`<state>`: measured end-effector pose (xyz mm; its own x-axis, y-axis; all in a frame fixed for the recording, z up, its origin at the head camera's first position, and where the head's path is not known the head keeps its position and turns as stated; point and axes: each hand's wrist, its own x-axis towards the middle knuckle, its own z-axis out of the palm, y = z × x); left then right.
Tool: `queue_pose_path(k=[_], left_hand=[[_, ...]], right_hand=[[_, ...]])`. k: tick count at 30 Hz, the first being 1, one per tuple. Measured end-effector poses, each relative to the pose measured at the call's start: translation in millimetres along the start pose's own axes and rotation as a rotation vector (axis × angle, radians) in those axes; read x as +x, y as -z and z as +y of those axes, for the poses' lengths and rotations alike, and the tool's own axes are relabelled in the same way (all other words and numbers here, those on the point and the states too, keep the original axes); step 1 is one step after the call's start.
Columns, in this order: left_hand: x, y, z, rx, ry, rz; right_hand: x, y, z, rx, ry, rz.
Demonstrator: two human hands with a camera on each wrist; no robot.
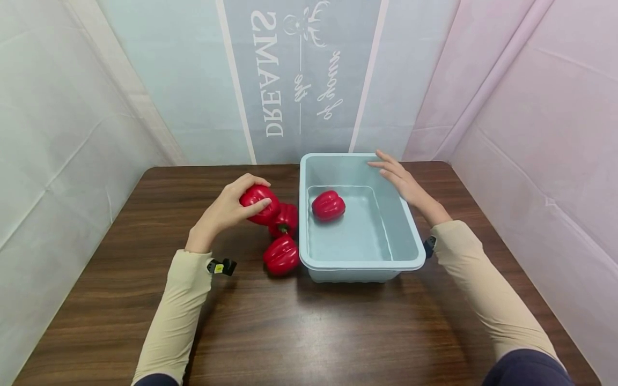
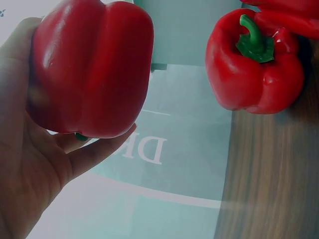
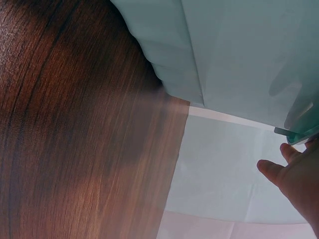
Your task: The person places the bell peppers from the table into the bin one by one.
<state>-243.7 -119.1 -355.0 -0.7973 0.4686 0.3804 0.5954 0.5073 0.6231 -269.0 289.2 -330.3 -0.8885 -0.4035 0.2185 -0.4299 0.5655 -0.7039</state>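
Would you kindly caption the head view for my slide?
Left hand grips a red bell pepper; another pepper lies inside the pale-blue bin.

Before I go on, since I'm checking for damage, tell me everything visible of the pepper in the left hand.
The held pepper is smooth, glossy red and blocky, perhaps plastic, with rounded lobes and a groove between. A bit of green stem shows below in the left wrist view; no damage is visible. The left hand grips it, left of the tub; whether it touches the neighbouring pepper is unclear.
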Motion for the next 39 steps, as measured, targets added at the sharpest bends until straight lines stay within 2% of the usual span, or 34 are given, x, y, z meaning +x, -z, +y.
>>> queue_pose_path(k=[18, 20, 23, 25, 29, 39], left_hand=[[2.0, -1.8, 4.0, -0.006, -0.015, 0.020], [2.0, -1.4, 5.3, -0.007, -0.014, 0.020], [3.2, -1.2, 7.0, -0.011, -0.022, 0.022], [4.3, -1.3, 7.5, -0.014, -0.029, 0.024], [5.0, -1.3, 7.7, -0.018, -0.039, 0.028], [7.5, -2.8, 8.0, -0.017, -0.070, 0.036]], right_hand=[[-2.7, -2, 2, 0.000, 0.005, 0.006], [-0.6, -3, 14, 0.001, 0.015, 0.010], [0.0, -4, 20, -0.005, 0.017, 0.016], [-0.8, -4, 20, -0.006, 0.024, 0.019], [-5.3, -3, 3, -0.002, 0.015, 0.014], [-5.6, -5, 5, -0.002, 0.011, 0.014]])
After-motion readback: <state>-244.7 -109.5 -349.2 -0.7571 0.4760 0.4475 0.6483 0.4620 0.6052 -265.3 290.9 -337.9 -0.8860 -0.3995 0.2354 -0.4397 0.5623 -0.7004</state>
